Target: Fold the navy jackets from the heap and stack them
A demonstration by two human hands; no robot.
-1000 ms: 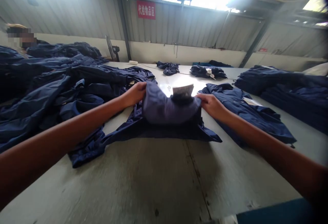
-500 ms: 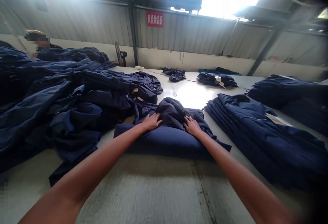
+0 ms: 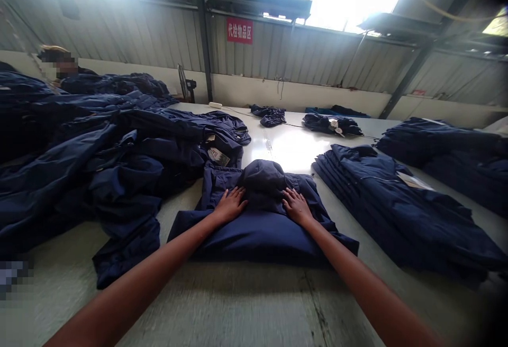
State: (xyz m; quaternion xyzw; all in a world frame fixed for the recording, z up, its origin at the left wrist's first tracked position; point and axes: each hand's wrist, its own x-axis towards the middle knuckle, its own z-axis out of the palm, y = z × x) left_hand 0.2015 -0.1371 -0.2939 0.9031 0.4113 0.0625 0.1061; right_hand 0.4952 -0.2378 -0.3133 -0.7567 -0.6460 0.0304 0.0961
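A folded navy garment [image 3: 262, 230] lies on the pale table [image 3: 246, 304] straight in front of me, its hood bunched at the top. My left hand [image 3: 230, 205] lies flat on its upper left part, fingers spread. On the upper right part my right hand [image 3: 296, 207] presses down flat, fingers apart. Neither hand grips anything.
A big loose heap of navy garments [image 3: 95, 151] covers the table's left side. A neat stack of folded navy garments [image 3: 397, 204] lies at the right, more stacks [image 3: 448, 146] behind it. Small bundles [image 3: 272, 115] sit at the far end. A person [image 3: 59, 64] is at the far left.
A second ago both hands held the garment's upper part raised and folded it over. Now it lies flat and both hands have slid slightly toward me, pressing on it.
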